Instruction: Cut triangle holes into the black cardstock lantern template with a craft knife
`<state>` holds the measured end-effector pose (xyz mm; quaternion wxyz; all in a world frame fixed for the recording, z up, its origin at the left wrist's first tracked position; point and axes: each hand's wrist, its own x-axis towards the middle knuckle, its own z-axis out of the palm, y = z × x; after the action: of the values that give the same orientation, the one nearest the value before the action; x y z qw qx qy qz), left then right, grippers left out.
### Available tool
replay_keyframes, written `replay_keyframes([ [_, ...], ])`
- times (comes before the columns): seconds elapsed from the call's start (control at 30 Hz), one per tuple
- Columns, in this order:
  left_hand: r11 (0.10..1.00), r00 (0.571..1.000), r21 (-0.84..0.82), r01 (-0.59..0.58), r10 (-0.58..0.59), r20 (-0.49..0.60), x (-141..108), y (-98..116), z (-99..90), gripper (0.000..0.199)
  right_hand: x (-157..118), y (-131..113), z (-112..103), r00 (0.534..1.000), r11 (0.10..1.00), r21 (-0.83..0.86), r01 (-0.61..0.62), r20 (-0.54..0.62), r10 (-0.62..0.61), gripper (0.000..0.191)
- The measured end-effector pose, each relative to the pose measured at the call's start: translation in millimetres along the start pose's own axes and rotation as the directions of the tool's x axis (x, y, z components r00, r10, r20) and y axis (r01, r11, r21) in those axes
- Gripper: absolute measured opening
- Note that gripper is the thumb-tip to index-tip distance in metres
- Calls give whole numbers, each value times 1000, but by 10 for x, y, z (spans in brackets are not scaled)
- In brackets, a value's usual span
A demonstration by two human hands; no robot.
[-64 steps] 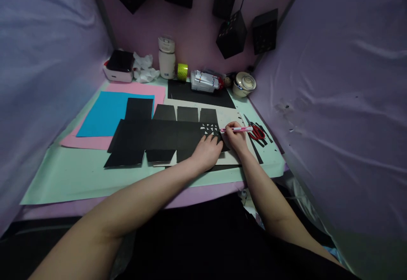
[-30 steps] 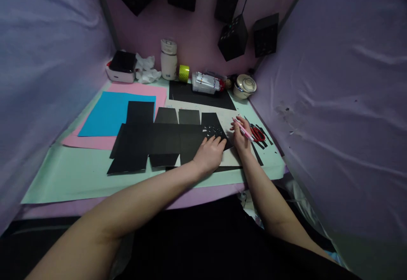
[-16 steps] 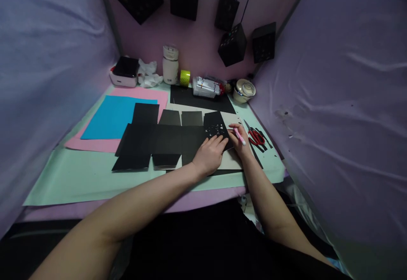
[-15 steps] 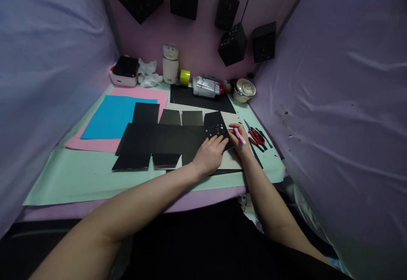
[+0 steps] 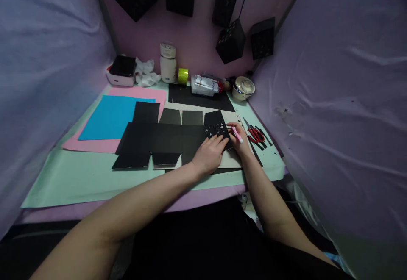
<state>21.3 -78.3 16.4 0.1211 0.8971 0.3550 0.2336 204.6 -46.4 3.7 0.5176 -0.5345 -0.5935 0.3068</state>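
Note:
A black card cut into a flat box shape (image 5: 168, 138) lies across the work surface, its flaps spread. Its right-hand panel has a cluster of small cut-out holes that show white. My left hand (image 5: 208, 155) rests flat on this panel, fingers stretched out just below the holes. At the panel's right edge my right hand (image 5: 241, 140) is closed around a slim pink craft knife (image 5: 237, 135), held like a pen. The knife's tip points left toward the card and is too small to make out clearly.
Red-handled scissors (image 5: 255, 135) and black offcuts lie right of my right hand. Blue (image 5: 108, 119) and pink sheets are at the left. Along the back stand a white bottle (image 5: 168, 68), yellow tape (image 5: 183, 76), a clear case (image 5: 205, 86) and a lidded bowl (image 5: 243, 88). Black boxes hang above.
The whole view has shifted slightly. My right hand and the craft knife have moved a little to the left, toward the panel's edge. My left hand stays in place on the card.

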Motion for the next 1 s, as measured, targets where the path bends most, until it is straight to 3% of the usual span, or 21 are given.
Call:
replay_keyframes([
  [0.2,1000,1000,11,-3,3,24,-5,-12,23,52,2,10,1,1000,1000,-4,-7,-5,7,38],
  [0.43,998,983,45,54,-61,171,1,-22,79,68,16,1,24,1000,997,-70,10,12,-9,33],
  [0.7,990,977,110,89,-108,183,12,-25,124,67,30,91,35,997,983,-168,77,0,-78,25],
  [0.83,989,977,120,85,-107,185,12,-34,129,65,31,126,26,984,973,-225,55,-156,-91,21],
  [1.0,990,971,128,60,-88,221,7,-33,123,62,39,152,-65,847,958,-286,26,-503,-173,20],
])
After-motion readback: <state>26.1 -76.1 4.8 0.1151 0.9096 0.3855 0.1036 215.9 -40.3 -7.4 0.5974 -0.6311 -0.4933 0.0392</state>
